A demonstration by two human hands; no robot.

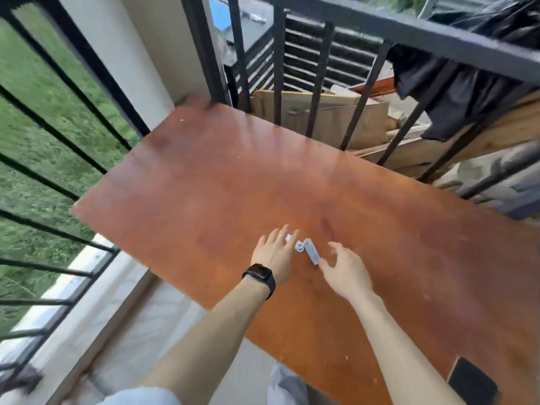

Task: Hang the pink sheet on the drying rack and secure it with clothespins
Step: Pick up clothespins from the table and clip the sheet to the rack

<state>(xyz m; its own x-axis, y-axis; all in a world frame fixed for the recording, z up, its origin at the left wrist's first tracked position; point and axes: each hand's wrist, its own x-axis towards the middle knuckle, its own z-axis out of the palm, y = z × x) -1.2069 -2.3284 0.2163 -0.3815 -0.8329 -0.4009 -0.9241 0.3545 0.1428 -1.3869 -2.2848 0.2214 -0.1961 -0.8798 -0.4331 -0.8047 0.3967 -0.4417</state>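
Observation:
A few pale blue-grey clothespins [308, 249] lie in a small cluster on the brown wooden tabletop [222, 176]. My left hand [274, 254], with a black watch on the wrist, is spread flat just left of them, its fingertips touching the nearest one. My right hand [343, 266] hovers just right of the cluster with fingers apart, its thumb close to the end of the longest pin. Neither hand grips anything. No pink sheet or drying rack is in view.
A black metal balcony railing [365, 27] runs behind and to the left of the table. Dark cloth [455, 86] hangs over it at top right. Cardboard and wood planks [330, 115] are stacked beyond the bars. A black phone-like object [472, 382] lies at the table's lower right.

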